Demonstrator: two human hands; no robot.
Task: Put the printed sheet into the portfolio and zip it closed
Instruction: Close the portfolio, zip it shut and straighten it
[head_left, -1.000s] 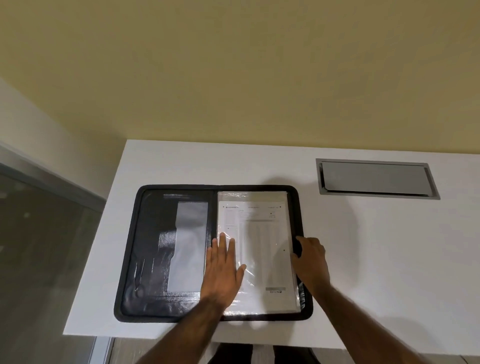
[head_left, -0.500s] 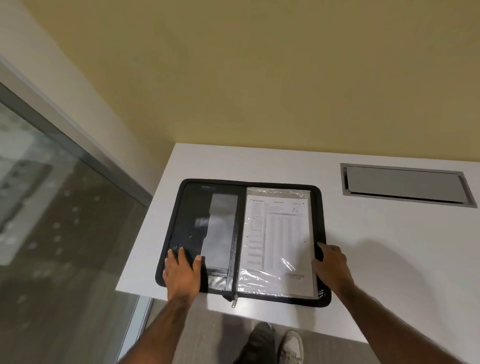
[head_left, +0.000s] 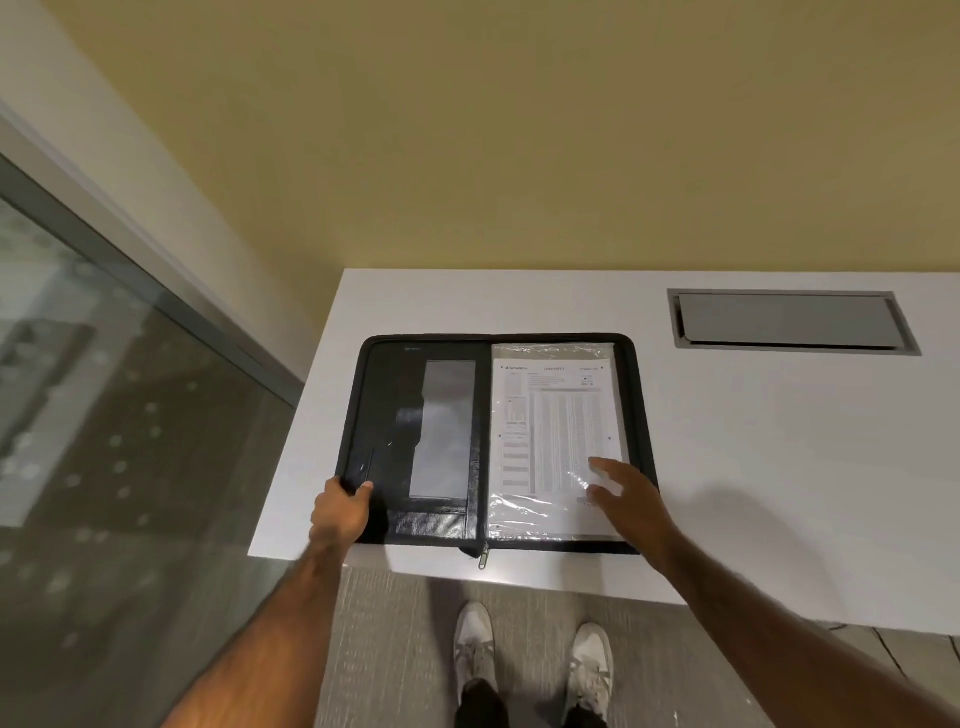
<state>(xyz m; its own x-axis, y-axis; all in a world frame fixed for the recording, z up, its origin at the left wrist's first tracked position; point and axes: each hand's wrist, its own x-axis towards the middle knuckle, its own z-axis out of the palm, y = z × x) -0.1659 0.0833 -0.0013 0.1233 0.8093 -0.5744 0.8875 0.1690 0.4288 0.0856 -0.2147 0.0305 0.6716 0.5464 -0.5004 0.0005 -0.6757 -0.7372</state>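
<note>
On the white surface (head_left: 753, 467), an open portfolio (head_left: 395, 415).
Left hand (head_left: 340, 512) clamps its near-left corner; right hand (head_left: 626, 499), fingers spread, hovers over the printed sheet (head_left: 550, 436).

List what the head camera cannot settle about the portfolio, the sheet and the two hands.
- Printed sheet: text too small, glare from its plastic sleeve.
- Right hand: motion-blurred; contact with the sheet unclear.
- Portfolio near left corner: hidden under the left hand.
- Zipper pull: which way it runs, too small.
</note>
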